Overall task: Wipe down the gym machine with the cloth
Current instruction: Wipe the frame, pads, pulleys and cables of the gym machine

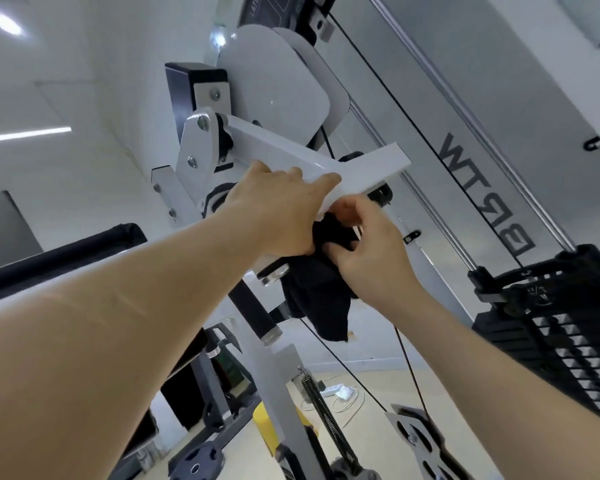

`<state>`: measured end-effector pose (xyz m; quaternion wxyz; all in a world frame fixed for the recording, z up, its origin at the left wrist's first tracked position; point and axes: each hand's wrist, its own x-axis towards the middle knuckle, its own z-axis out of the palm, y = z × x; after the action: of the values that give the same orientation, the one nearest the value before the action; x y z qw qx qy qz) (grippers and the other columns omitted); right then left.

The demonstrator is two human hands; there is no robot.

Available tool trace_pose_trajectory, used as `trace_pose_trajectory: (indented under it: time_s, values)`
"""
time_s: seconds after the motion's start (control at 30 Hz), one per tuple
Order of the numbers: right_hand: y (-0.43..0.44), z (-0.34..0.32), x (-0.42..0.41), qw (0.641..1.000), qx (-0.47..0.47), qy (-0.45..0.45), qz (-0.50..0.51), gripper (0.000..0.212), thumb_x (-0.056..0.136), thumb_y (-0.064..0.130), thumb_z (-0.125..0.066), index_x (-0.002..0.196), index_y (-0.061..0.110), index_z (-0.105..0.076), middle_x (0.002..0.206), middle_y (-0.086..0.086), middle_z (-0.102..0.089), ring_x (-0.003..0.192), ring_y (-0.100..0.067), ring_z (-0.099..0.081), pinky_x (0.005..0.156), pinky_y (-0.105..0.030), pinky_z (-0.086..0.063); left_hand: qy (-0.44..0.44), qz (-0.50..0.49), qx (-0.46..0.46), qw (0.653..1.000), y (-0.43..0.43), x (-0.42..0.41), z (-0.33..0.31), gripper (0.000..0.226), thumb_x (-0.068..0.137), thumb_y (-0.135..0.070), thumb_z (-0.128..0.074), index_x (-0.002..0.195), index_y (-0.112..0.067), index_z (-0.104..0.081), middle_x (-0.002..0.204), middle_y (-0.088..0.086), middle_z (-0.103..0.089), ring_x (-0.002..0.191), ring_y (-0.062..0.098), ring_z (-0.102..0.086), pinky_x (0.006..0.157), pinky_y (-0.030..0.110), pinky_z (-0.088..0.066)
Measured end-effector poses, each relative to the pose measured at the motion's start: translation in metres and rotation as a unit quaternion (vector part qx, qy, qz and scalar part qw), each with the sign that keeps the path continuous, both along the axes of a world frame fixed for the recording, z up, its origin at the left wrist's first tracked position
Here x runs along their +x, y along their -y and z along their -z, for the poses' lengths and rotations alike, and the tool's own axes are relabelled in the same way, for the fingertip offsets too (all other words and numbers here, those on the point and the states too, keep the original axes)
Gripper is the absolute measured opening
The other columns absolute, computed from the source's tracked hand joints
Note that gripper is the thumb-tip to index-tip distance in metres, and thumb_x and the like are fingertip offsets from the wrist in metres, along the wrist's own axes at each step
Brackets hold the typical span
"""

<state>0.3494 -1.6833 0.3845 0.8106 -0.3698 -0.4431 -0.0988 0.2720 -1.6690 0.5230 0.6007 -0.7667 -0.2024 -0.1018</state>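
Two hands meet at the white bar (371,168) of the gym machine (274,81).
The left hand (284,209) lies over the white bar, with its fingers curled round it. Just under the bar, the right hand (368,251) grips the black cloth (312,296) with bent fingers and thumb. The top of the cloth is bunched up close to the bar, and its loose end hangs down below. The weight stack (568,341) sits to the right of the bar, well apart.
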Motion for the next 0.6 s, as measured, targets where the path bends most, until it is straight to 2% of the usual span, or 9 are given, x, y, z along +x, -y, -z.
trace_pose_trajectory:
  time_s: [0.03, 0.1, 0.13, 0.2, 0.27, 0.37, 0.47, 0.53, 0.6]
  values:
    - [0.001, -0.003, 0.001, 0.995, -0.049, 0.024, 0.088, 0.056, 0.076, 0.014, -0.077, 0.124, 0.023, -0.048, 0.124, 0.000, -0.046, 0.113, -0.017, -0.048, 0.092, -0.034, -0.048, 0.013, 0.007, -0.007, 1.000, 0.002, 0.001, 0.003, 0.081, 0.074, -0.046, -0.063, 0.141, -0.037, -0.020, 0.100, 0.004, -0.055, 0.085, 0.025, -0.052, 0.088, 0.044, -0.034]
    - [0.005, -0.008, 0.004, 0.966, -0.153, 0.068, 0.199, 0.089, 0.070, 0.034, -0.084, 0.142, 0.024, -0.031, 0.140, -0.006, -0.028, 0.123, -0.026, -0.033, 0.094, -0.042, -0.044, 0.057, 0.009, -0.007, 0.998, 0.008, 0.000, 0.016, 0.082, 0.076, -0.034, -0.065, 0.143, -0.032, -0.019, 0.122, 0.007, -0.051, 0.115, 0.027, -0.049, 0.104, 0.052, -0.026]
    - [0.008, -0.011, 0.003, 0.949, -0.185, 0.094, 0.236, 0.101, 0.068, 0.041, -0.084, 0.147, 0.025, -0.022, 0.148, -0.007, -0.020, 0.129, -0.027, -0.027, 0.096, -0.044, -0.042, 0.084, 0.005, -0.001, 0.996, 0.011, -0.004, 0.024, 0.086, 0.077, -0.033, -0.067, 0.145, -0.028, -0.015, 0.137, 0.007, -0.043, 0.131, 0.027, -0.037, 0.111, 0.055, -0.017]
    - [0.013, -0.020, 0.000, 0.919, -0.189, 0.164, 0.306, 0.114, 0.066, 0.047, -0.083, 0.152, 0.024, -0.012, 0.157, -0.006, -0.009, 0.140, -0.025, -0.019, 0.103, -0.048, -0.035, 0.145, 0.022, 0.002, 0.989, 0.015, -0.019, 0.035, 0.093, 0.078, -0.038, -0.069, 0.148, -0.022, -0.009, 0.154, 0.006, -0.022, 0.145, 0.025, -0.014, 0.114, 0.056, -0.007]
    - [0.015, -0.032, 0.001, 0.887, -0.166, 0.237, 0.359, 0.109, 0.068, 0.045, -0.081, 0.152, 0.020, -0.015, 0.159, -0.004, -0.013, 0.144, -0.021, -0.018, 0.108, -0.047, -0.030, 0.191, 0.074, 0.004, 0.979, 0.019, -0.038, 0.039, 0.084, 0.080, -0.042, -0.065, 0.147, -0.020, -0.020, 0.155, 0.004, -0.021, 0.144, 0.023, -0.015, 0.115, 0.053, -0.009]
    - [0.013, -0.050, 0.009, 0.863, -0.143, 0.299, 0.381, 0.074, 0.078, 0.032, -0.072, 0.142, 0.023, -0.036, 0.146, 0.003, -0.038, 0.137, -0.017, -0.033, 0.102, -0.042, -0.031, 0.216, 0.129, 0.021, 0.968, 0.019, -0.048, 0.041, 0.053, 0.082, -0.044, -0.061, 0.129, -0.025, -0.048, 0.140, 0.000, -0.039, 0.132, 0.024, -0.029, 0.112, 0.047, -0.020]
    - [0.009, -0.066, 0.022, 0.851, -0.182, 0.300, 0.390, 0.059, 0.079, 0.028, -0.070, 0.131, 0.026, -0.043, 0.129, 0.001, -0.047, 0.121, -0.024, -0.042, 0.088, -0.042, -0.038, 0.218, 0.098, 0.037, 0.970, 0.019, -0.039, 0.043, 0.049, 0.082, -0.051, -0.060, 0.123, -0.025, -0.050, 0.127, 0.000, -0.046, 0.122, 0.025, -0.037, 0.106, 0.050, -0.025]
    - [0.009, -0.074, 0.025, 0.849, -0.223, 0.306, 0.368, 0.061, 0.075, 0.034, -0.074, 0.127, 0.024, -0.043, 0.124, -0.004, -0.043, 0.117, -0.028, -0.038, 0.082, -0.041, -0.038, 0.214, 0.085, 0.038, 0.972, 0.019, -0.035, 0.042, 0.050, 0.080, -0.050, -0.062, 0.121, -0.024, -0.049, 0.121, 0.001, -0.050, 0.118, 0.025, -0.040, 0.103, 0.050, -0.026]
    - [0.013, -0.075, 0.023, 0.862, -0.233, 0.297, 0.337, 0.058, 0.075, 0.026, -0.074, 0.125, 0.024, -0.044, 0.124, -0.005, -0.040, 0.117, -0.029, -0.035, 0.080, -0.039, -0.038, 0.209, 0.085, 0.012, 0.974, 0.021, -0.035, 0.040, 0.041, 0.080, -0.046, -0.062, 0.115, -0.027, -0.053, 0.118, -0.002, -0.051, 0.117, 0.024, -0.040, 0.103, 0.050, -0.024]
